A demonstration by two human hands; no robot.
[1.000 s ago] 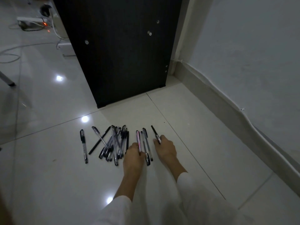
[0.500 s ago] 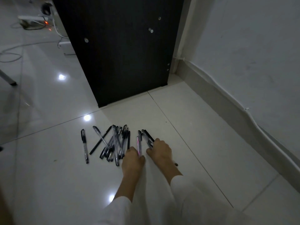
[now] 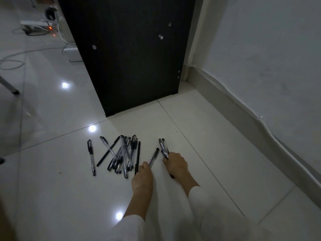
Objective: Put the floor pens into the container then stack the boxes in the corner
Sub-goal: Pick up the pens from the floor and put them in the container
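Both hands (image 3: 142,178) low (gripping pens (image 3: 164,147))

Left hand (image 3: 142,180): pinching pink-marked pen (image 3: 153,157)
Right hand (image 3: 176,164): gripping pen bundle (image 3: 163,147)
Loose pens (image 3: 121,153): heaped on tiled floor (image 3: 52,197)

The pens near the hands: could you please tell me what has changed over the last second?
The right hand has gathered several loose pens into a bundle. The left hand has pinched the pink-marked pen, now angled rightward. The main pile and the lone pen on its left stayed put.
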